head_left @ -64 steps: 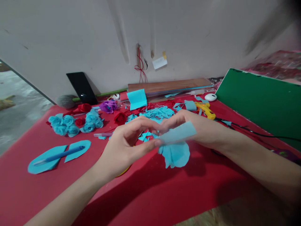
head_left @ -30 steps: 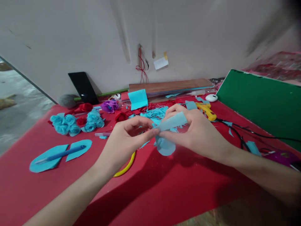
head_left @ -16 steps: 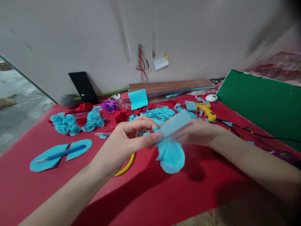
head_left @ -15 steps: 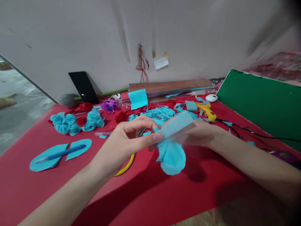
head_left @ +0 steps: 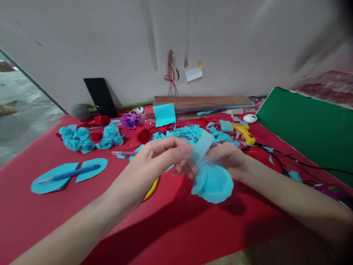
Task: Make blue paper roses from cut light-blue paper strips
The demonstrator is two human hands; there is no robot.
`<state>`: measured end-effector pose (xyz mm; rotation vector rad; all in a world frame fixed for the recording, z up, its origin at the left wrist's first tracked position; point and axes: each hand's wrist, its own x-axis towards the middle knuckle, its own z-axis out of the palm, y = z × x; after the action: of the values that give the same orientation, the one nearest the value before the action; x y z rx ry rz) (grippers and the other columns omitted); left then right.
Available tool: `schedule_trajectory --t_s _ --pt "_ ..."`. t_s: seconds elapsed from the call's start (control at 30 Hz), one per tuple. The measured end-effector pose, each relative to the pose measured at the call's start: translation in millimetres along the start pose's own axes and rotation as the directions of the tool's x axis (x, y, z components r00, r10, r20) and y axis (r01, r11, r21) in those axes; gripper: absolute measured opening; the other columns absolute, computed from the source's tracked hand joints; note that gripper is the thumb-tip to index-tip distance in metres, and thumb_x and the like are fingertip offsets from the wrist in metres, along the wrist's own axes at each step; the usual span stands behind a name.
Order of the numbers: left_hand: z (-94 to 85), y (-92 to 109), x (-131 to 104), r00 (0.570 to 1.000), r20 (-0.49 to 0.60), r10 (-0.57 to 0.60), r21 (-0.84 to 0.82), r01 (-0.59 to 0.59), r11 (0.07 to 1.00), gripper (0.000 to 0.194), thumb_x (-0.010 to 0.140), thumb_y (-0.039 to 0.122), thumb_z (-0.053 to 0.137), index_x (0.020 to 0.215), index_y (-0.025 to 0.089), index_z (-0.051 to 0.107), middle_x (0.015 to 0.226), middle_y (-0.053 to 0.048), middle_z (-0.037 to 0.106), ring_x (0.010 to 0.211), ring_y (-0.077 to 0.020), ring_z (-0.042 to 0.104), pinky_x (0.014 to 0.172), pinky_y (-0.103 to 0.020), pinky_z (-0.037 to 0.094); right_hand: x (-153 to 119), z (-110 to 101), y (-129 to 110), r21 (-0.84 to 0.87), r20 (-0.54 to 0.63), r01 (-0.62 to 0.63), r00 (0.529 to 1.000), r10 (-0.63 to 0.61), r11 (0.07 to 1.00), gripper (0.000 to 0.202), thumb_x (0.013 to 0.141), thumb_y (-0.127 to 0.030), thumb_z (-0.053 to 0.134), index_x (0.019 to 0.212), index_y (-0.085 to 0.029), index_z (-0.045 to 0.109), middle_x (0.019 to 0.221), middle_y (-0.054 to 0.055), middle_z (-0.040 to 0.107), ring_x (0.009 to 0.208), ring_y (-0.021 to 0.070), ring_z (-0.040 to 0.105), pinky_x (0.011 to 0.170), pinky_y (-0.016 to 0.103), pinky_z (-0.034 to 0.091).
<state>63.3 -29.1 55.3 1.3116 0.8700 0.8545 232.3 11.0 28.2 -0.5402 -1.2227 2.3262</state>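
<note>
At centre frame, the left hand (head_left: 160, 156) pinches a blue strip (head_left: 203, 144) between thumb and forefinger. Just below the strip, a blue flower (head_left: 216, 184) partly covers the right hand (head_left: 230, 158), whose fingers' grip I cannot tell.

We look onto a smudged grey wall (head_left: 226, 40) at twelve o'clock, a red worktop (head_left: 173, 217) at six, and a mottled grey floor (head_left: 24, 129) at nine.
</note>
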Motion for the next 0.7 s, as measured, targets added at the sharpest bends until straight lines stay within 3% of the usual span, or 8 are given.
schedule_trajectory --t_s 0.2,0.4,0.7 --pt "-2.3 -0.3 0.4 0.999 0.029 0.031 -0.012 -0.031 0.999 0.015 0.082 0.027 0.052 0.074 0.018 0.062 0.064 0.001 0.059 0.062 -0.0114 0.056 0.060 -0.023 0.044 -5.2 1.3 -0.4 -0.037 -0.017 -0.014 1.000 0.013 0.999 0.010 0.064 -0.019 0.053 0.063 -0.013 0.061 0.066 0.003 0.061 0.062 0.0107 0.056 0.063 0.023 0.044" --pt "1.1 -2.1 1.5 0.999 -0.023 0.046 -0.040 -0.047 0.998 0.007 0.077 0.021 0.060 0.071 0.017 0.062 0.064 0.001 0.062 0.055 -0.0093 0.056 0.054 -0.022 0.045 -4.6 3.0 -1.1 -0.042 -0.014 0.000 1.000 0.000 0.999 0.009 0.061 -0.015 0.055 0.062 -0.013 0.063 0.062 0.002 0.063 0.061 0.0116 0.058 0.062 0.022 0.045" --pt "-0.5 -2.2 1.5 0.996 0.003 0.091 -0.084 -0.090 0.992 0.010 0.078 0.022 0.058 0.071 0.016 0.064 0.065 0.000 0.062 0.057 -0.0108 0.062 0.056 -0.020 0.049 -4.6 3.9 -1.8 -0.011 0.050 0.002 0.999 -0.002 1.000 0.012 0.060 -0.016 0.054 0.063 -0.013 0.064 0.067 0.004 0.064 0.065 0.0129 0.060 0.070 0.025 0.046"
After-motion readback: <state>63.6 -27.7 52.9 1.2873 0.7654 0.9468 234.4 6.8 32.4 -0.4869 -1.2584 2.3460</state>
